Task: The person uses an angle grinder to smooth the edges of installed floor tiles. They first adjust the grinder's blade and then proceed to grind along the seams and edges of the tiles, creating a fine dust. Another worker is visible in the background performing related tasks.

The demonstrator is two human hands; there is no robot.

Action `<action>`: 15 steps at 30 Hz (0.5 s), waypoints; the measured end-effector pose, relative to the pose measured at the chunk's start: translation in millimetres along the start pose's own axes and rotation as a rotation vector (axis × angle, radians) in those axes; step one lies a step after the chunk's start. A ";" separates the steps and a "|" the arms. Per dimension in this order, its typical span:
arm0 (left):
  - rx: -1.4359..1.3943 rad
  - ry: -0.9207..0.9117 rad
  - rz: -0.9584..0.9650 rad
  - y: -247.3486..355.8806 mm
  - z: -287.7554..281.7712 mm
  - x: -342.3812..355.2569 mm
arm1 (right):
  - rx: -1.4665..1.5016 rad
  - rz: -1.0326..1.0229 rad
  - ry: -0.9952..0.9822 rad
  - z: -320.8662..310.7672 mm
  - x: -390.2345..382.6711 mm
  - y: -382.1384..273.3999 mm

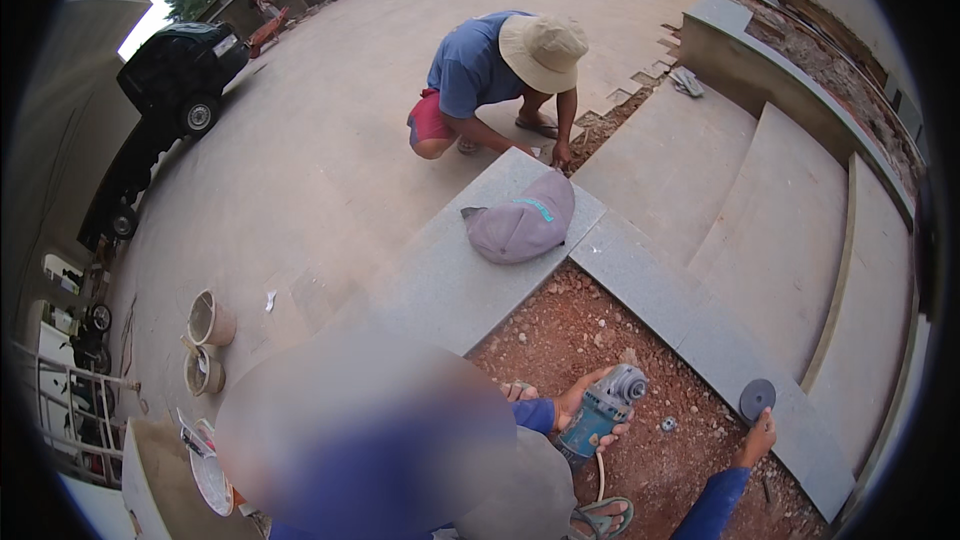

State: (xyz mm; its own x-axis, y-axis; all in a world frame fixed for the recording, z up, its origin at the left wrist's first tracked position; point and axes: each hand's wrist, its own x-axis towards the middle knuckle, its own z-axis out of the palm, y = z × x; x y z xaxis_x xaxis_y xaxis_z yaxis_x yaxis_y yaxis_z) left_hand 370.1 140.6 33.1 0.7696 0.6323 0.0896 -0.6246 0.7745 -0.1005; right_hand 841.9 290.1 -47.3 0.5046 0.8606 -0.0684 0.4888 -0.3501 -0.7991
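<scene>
Two hands at work, head view: my left hand (pixel 585 410) wraps its fingers around a blue angle grinder (pixel 603 412) over red gravel (pixel 600 325), its long axis running near-to-far. Right of it, well apart, my right hand (pixel 757 432) pinches a dark cutting disc (pixel 757 399) upright at the granite slab (pixel 700 335); a small nut (pixel 668 424) lies between.

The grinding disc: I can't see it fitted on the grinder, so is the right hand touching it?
Touching. The head view shows the right hand pinching the dark disc at its lower edge, above the stone slab.
</scene>
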 end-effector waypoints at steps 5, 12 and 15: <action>-0.141 0.015 0.152 2.0 0.8 -35.5 | 0.028 -0.141 0.026 36.8 -151.3 -158.2; -0.066 0.168 0.110 -7.1 2.6 -22.3 | 0.145 -0.409 -0.580 52.7 -278.5 -265.8; 0.046 0.419 0.227 -4.0 2.1 -26.6 | 0.135 -0.462 -0.594 65.5 -297.5 -279.8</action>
State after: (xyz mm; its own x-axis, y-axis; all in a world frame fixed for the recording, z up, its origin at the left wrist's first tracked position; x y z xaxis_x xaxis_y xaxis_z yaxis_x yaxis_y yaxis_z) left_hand 351.8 120.7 33.2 0.5942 0.7301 -0.3376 -0.7813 0.6235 -0.0267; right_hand 508.4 156.2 157.4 -0.2164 0.9762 0.0114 0.4467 0.1094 -0.8880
